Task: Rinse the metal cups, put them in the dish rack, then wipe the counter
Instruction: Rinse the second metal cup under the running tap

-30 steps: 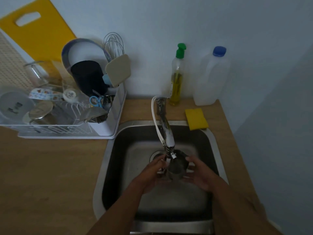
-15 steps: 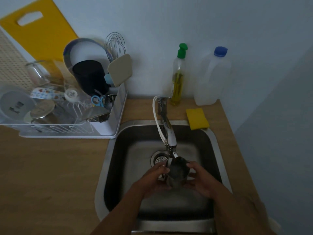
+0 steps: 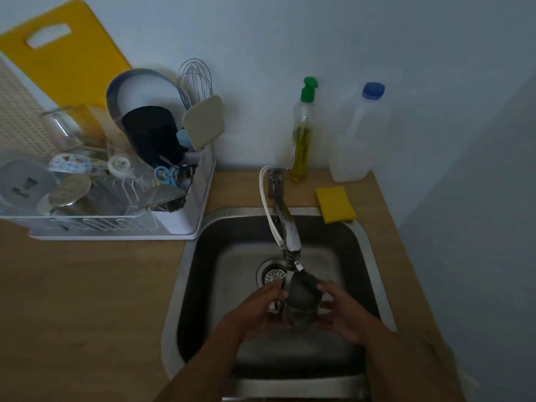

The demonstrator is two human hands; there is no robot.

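Cup (image 3: 301, 300) tilted since earlier; both hands (image 3: 261, 311) gripping it over sink (image 3: 185, 285), wooden counter (image 3: 87, 300).

Yellow cutting board (image 3: 62, 56); yellow sponge (image 3: 335, 204). Green pump cap on soap bottle (image 3: 302, 132) with yellow-green liquid. Blue cap on translucent white jug (image 3: 358, 132). White dish rack (image 3: 116, 227); blue-handled scissors (image 3: 164, 174); beige spatula (image 3: 203, 122). Grey steel sink (image 3: 191, 256). Tan wood-grain counter (image 3: 87, 300). Dull grey metal cup (image 3: 301, 300).
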